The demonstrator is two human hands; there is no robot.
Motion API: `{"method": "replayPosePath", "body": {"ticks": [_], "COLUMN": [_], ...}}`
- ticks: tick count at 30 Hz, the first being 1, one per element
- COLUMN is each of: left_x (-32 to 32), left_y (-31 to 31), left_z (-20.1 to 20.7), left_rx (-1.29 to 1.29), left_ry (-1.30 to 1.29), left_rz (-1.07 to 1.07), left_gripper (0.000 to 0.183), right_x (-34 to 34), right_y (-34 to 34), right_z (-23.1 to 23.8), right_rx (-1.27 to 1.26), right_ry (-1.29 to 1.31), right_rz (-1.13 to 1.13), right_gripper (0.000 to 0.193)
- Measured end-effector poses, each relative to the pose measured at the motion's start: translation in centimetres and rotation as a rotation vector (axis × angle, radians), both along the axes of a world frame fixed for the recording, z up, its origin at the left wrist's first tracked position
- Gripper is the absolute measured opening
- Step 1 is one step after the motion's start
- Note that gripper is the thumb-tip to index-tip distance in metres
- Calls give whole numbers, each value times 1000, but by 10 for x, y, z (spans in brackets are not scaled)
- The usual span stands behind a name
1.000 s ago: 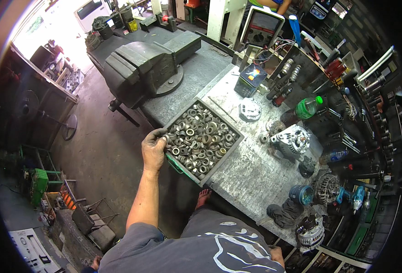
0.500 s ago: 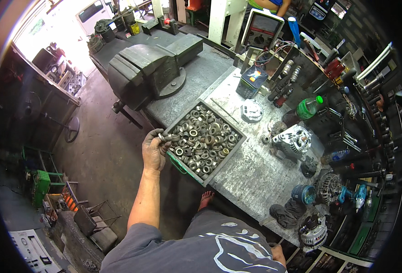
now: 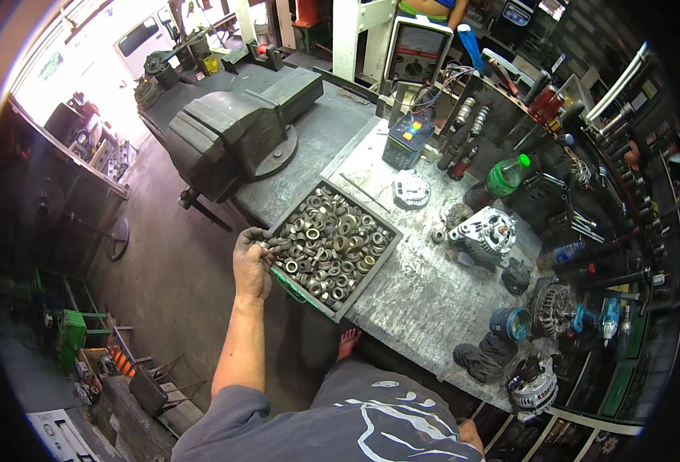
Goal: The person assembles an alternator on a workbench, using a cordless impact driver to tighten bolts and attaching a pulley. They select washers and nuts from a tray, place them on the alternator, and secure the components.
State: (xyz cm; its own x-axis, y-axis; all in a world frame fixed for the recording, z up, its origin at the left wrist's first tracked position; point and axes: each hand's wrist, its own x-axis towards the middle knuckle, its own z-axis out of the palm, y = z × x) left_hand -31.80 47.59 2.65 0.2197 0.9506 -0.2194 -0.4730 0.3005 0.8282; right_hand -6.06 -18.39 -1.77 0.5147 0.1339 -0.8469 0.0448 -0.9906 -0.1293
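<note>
My left hand [image 3: 253, 260] is at the left edge of a square metal tray [image 3: 370, 283] full of loose metal nuts [image 3: 332, 245]. Its thumb and fingers are pinched together around a small nut, mostly covered by the fingertips. The tray rests at the bench's near left edge, with a green handle [image 3: 293, 288] on its front side. Low at the right, my right hand [image 3: 469, 433] shows only in part beside my shirt; its fingers are hidden.
A big bench vise [image 3: 232, 127] stands behind the tray. Rightward on the metal bench [image 3: 409, 308] lie alternator parts [image 3: 488, 232], a battery [image 3: 409, 138], a green-capped bottle [image 3: 505, 175], a dark cloth [image 3: 485, 358] and a multimeter [image 3: 417, 50]. Another person [image 3: 432, 9] stands at the back.
The whole view has shifted slightly, so the bench and tray sit further left. My left hand has turned a little, and the nut in its fingers is now less visible.
</note>
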Motion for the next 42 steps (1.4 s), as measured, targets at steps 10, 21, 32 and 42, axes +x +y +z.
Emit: {"method": "replayPosePath", "body": {"ticks": [10,21,32,42], "left_x": [34,157,112,210], "left_y": [24,-1,-13,-298], "left_z": [31,34,43,73], "left_rx": [459,1397,1246,-493], "left_ry": [785,1145,971,-137], "left_rz": [-148,-859,-401,-1176], "left_gripper": [33,28,39,50], "right_x": [-2,-9,-37,-6], "right_y": [-10,-3,-30,129], "right_z": [-11,-4,-30,136], "right_rx": [-3,-52,295,966], "right_ry": [-54,-71,-33,-485], "right_rz": [20,11,-709,9], "right_gripper": [27,31,25,48]}}
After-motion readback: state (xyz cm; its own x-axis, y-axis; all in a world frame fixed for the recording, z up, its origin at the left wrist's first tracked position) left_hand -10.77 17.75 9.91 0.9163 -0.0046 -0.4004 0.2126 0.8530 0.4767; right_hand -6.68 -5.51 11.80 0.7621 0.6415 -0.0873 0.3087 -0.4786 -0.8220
